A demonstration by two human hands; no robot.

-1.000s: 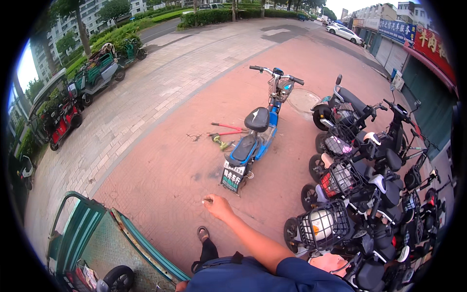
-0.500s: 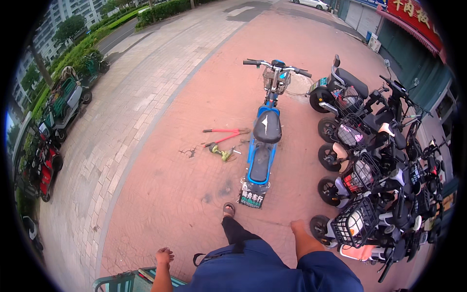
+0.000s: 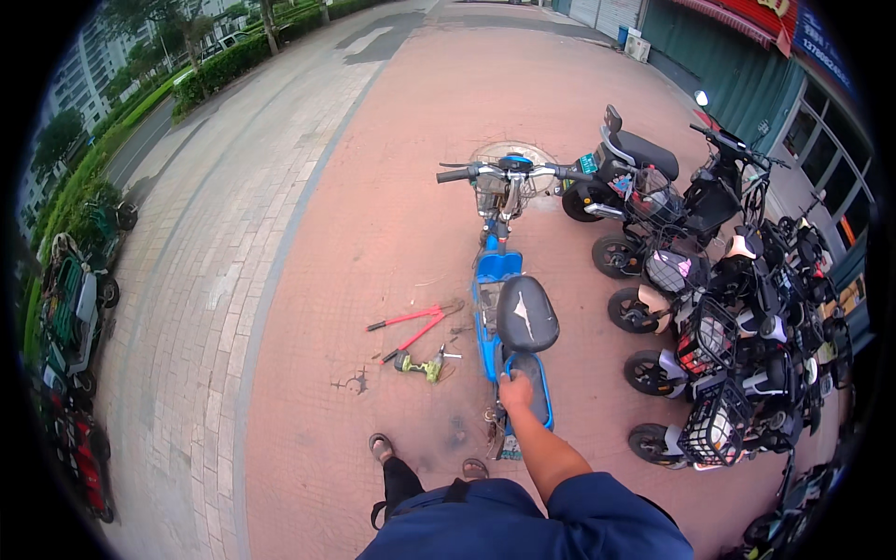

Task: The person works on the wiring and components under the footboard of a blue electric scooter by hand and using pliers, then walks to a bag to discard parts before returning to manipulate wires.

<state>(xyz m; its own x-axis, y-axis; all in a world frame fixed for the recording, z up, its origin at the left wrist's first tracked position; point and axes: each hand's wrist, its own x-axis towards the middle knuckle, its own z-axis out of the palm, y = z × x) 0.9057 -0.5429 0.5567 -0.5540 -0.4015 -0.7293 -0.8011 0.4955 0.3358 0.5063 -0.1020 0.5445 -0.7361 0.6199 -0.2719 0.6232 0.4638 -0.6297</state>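
Your right hand (image 3: 516, 392), fingers curled, held the blue scooter's (image 3: 486, 350) rear rim (image 3: 548, 403), probably for steadiness; cutters (image 3: 425, 330) and drill (image 3: 429, 368) lay at that hand's ten o'clock; left hand unseen.

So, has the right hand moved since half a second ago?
Yes: the right hand moved forward and left, toward the cordless drill, now at the blue scooter's rear seat.

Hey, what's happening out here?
A person stands behind a blue electric bike, right hand at the blue edge of its rear seat; the left hand is out of view. On the red paving to the bike's left lie red-handled bolt cutters and a yellow-green cordless drill. Scooters are parked along the right.
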